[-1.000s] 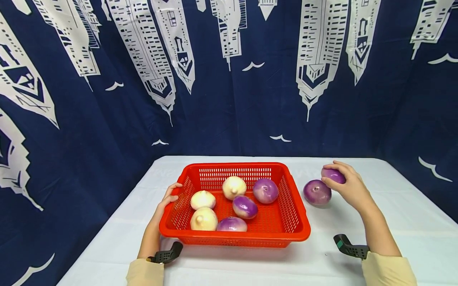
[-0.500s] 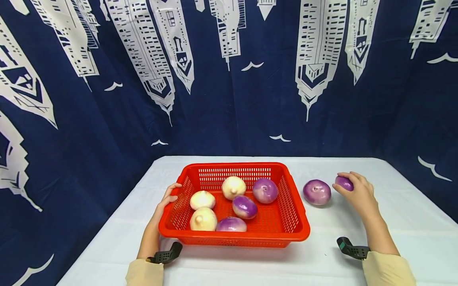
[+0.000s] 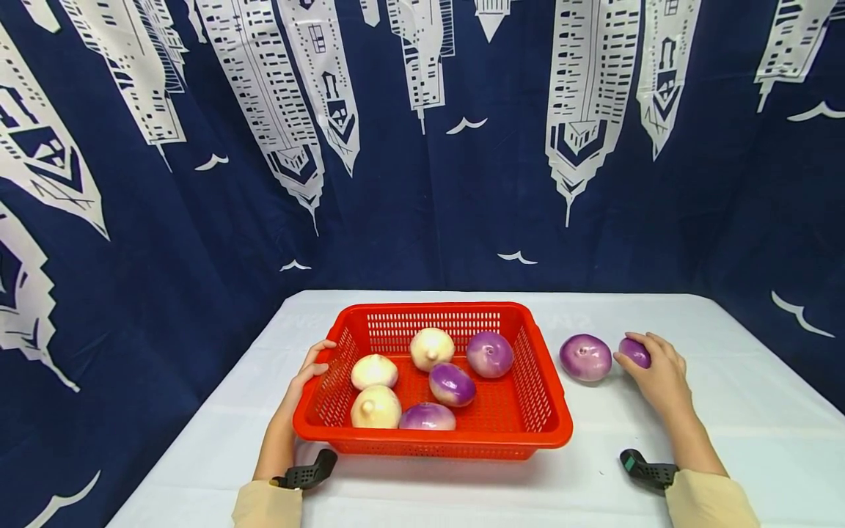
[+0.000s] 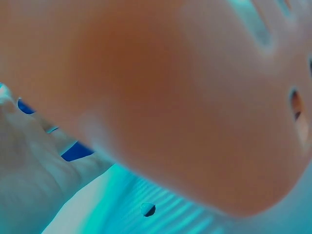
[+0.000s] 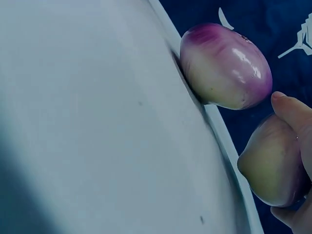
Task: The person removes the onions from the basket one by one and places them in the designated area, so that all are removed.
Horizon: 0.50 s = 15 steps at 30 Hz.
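My right hand (image 3: 662, 374) holds a purple-topped turnip (image 3: 635, 353) between thumb and fingers, low over the white table. Its pale, pointed underside shows in the right wrist view, with the thumb and a finger on either side of the turnip (image 5: 273, 165). Close to the left of it sits another purple turnip (image 3: 585, 358). My left hand (image 3: 306, 374) grips the left rim of a red plastic basket (image 3: 449, 435). In the left wrist view the basket wall (image 4: 170, 112) fills most of the picture and hides the fingertips.
Inside the basket lie several turnips, some cream side up like the cream turnip (image 3: 432, 348), others purple side up like the purple turnip (image 3: 490, 354). Behind the white table (image 3: 462, 491) hangs a dark blue cloth (image 3: 429, 220) printed with white buildings.
The right hand has moved right and down toward the table with its turnip, away from above the other loose turnip. The left hand and the basket have stayed in place.
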Motion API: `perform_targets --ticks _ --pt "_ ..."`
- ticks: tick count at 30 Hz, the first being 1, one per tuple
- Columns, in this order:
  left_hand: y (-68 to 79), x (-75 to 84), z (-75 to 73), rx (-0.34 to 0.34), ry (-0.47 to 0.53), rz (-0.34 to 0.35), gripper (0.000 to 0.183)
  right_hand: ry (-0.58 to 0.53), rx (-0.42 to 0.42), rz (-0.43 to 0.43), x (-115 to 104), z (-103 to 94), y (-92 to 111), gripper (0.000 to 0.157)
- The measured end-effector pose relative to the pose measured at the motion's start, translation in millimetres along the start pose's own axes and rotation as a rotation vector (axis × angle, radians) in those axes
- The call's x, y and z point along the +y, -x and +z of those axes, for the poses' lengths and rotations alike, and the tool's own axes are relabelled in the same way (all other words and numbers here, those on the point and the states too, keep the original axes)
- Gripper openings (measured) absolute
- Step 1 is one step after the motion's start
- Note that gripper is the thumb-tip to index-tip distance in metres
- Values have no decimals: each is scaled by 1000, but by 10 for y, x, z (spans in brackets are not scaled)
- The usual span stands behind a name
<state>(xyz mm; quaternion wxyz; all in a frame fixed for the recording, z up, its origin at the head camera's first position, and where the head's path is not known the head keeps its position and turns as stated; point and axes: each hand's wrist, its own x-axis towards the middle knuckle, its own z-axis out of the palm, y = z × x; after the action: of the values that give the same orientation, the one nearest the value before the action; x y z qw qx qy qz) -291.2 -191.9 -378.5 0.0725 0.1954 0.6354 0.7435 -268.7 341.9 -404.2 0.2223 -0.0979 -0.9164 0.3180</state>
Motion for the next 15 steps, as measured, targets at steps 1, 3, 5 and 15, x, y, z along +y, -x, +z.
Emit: perform_targets --ticks 1,3,5,15 --pt "3 1 3 -1 -1 2 39 -6 0 -2 16 13 3 57" --pt "9 5 8 -6 -3 6 39 -23 -10 -4 46 36 5 57" --pt "13 12 15 -8 -4 6 40 -38 -21 -6 69 52 7 58" --pt "6 15 27 3 -12 -1 40 -40 10 -8 81 43 19 54"
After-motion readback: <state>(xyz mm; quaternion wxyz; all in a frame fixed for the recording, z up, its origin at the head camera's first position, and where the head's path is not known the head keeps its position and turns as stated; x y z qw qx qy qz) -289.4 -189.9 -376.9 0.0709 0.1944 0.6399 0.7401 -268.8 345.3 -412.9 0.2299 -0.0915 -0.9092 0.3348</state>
